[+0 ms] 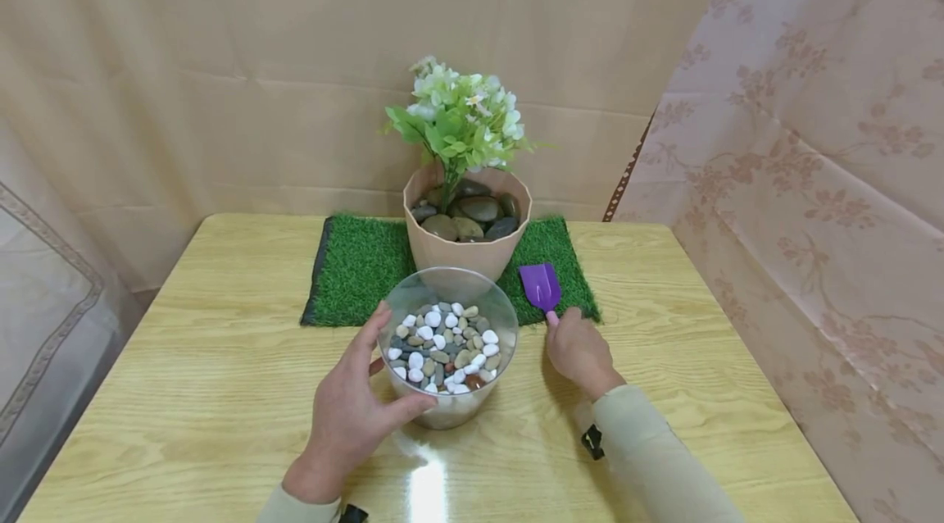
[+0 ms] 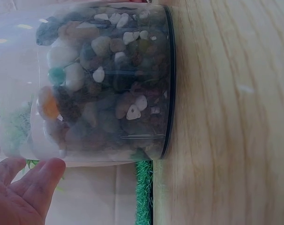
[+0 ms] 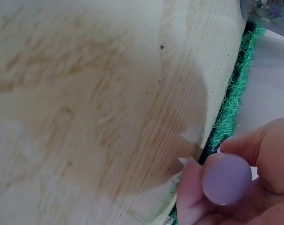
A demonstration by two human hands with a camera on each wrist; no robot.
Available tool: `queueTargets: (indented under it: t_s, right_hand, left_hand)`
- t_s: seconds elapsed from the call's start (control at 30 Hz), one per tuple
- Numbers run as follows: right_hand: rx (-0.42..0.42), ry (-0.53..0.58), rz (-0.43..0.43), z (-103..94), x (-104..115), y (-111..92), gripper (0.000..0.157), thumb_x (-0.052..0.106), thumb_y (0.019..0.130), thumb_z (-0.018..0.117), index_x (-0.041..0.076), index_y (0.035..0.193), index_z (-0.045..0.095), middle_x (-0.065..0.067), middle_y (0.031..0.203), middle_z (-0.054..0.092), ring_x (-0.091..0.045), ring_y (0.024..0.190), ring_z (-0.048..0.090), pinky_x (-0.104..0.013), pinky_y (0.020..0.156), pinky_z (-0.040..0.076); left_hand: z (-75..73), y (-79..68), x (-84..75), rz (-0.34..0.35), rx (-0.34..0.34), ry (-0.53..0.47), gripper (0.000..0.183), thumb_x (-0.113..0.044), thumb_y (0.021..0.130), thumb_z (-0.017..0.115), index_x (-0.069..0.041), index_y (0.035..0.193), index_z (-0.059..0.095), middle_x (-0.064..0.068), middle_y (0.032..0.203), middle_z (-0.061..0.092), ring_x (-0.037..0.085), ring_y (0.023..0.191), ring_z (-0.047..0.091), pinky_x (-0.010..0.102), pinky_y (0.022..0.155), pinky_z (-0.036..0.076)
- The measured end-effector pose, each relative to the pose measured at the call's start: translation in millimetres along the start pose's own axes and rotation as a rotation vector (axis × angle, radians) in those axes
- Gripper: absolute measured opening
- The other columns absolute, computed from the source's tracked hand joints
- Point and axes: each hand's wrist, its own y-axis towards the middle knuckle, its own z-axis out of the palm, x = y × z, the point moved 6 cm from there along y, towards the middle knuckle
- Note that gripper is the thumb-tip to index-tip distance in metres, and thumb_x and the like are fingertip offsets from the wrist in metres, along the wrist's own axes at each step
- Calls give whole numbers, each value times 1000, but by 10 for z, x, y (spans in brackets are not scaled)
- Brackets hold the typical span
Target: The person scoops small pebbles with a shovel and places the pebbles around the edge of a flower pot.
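Observation:
A clear plastic tub (image 1: pixel 505 318) of small pebbles (image 1: pixel 440 338) stands on the table in the head view. My left hand (image 1: pixel 350 407) rests against its left and near side, fingers and thumb spread along the rim; in the left wrist view fingertips (image 2: pixel 52 171) meet the tub's wall. My right hand (image 1: pixel 581 347) grips the light handle of a purple hand trowel (image 1: pixel 542 287), whose blade lies over a green turf mat (image 1: pixel 365 265). Seen from the right wrist, the handle's round end (image 3: pixel 227 179) sits among the curled fingers. The blade is hidden there.
Behind the tub, a beige flowerpot (image 1: pixel 457 255) stands on the mat, holding large dark stones (image 1: pixel 479 209) and white artificial flowers (image 1: pixel 468 113). The wooden table (image 1: pixel 221 359) has beige cloth (image 1: pixel 295 80) behind it and patterned cloth (image 1: pixel 826 203) along the right.

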Motion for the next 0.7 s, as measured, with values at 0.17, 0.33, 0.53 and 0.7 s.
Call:
queueTargets:
  t_s: [0.17, 0.33, 0.53, 0.7]
  right_hand:
    - [5, -33, -29, 26, 12, 3, 51, 35, 112, 36, -13, 117, 49, -31, 93, 66, -48, 88, 70, -56, 68, 62]
    - [17, -46, -57, 37, 23, -13, 51, 35, 111, 39, -14, 117, 51, -31, 94, 67, -45, 87, 71, -55, 68, 62]
    - [53, -86, -62, 7, 21, -45, 56, 39, 109, 45, -15, 121, 50, -25, 85, 68, -36, 74, 68, -48, 59, 60]
    - [90, -105, -35, -156, 7, -86, 61, 48, 108, 48, -10, 125, 51, -16, 79, 68, -28, 65, 63, -40, 50, 53]
  left_hand:
    - [-18, 2, 7, 1, 4, 19, 113, -52, 69, 94, -13, 159, 37, 5, 167, 39, 35, 136, 58, 41, 88, 66]
    - [-48, 2, -5, 15, 5, 64, 113, -53, 69, 93, -12, 159, 38, 6, 166, 42, 33, 131, 63, 39, 86, 67]
    - [-110, 9, -42, 65, 14, 173, 117, -67, 70, 87, -12, 159, 37, 14, 157, 52, 29, 106, 75, 41, 75, 66]
    - [-258, 65, -61, 122, 42, 242, 116, -80, 74, 74, -13, 161, 35, 17, 146, 63, 34, 105, 74, 39, 64, 62]
